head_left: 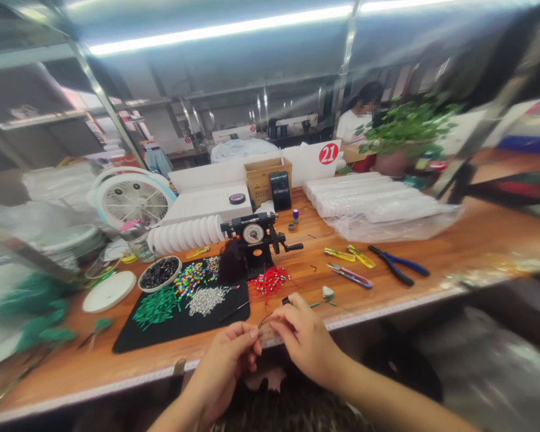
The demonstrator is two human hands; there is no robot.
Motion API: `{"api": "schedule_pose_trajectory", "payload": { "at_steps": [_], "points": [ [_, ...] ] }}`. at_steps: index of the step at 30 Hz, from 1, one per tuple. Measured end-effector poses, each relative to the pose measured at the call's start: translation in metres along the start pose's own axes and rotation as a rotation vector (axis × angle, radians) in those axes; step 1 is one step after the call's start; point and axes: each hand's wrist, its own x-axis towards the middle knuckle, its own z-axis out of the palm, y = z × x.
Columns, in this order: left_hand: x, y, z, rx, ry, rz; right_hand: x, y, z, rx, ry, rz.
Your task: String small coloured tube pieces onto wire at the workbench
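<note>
My left hand [234, 354] is closed at the table's front edge, thumb and forefinger pinching a thin dark strand [264, 321]. Close beside it on the right, my right hand [303, 339] pinches the same thin strand or its end; the fine detail is too small to tell. Just beyond my fingers lies a pile of red pieces [270, 281]. A black mat [130, 336] to the left bears green sticks [155, 307], silver-grey beads [207, 300] and multicoloured beads [191, 277]. A black winding device [254, 234] with a dial and crank stands behind the red pile.
To the right lie scissors-like snips [351, 276], blue-handled pliers [400, 264] and yellow cutters [360, 256]. Plastic-wrapped white rolls [378, 201] are behind them. At left are a white lid [109, 291], a bowl of black pieces [160, 274] and a fan [135, 201]. A person [353, 123] sits beyond.
</note>
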Motion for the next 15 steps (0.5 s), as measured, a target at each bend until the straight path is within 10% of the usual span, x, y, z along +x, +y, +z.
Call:
{"api": "schedule_pose_trajectory", "payload": {
  "at_steps": [15],
  "points": [
    [0.01,0.012,0.001,0.298,-0.076,0.023,0.028,0.004,-0.019,-0.102,-0.296,-0.091]
  ]
}}
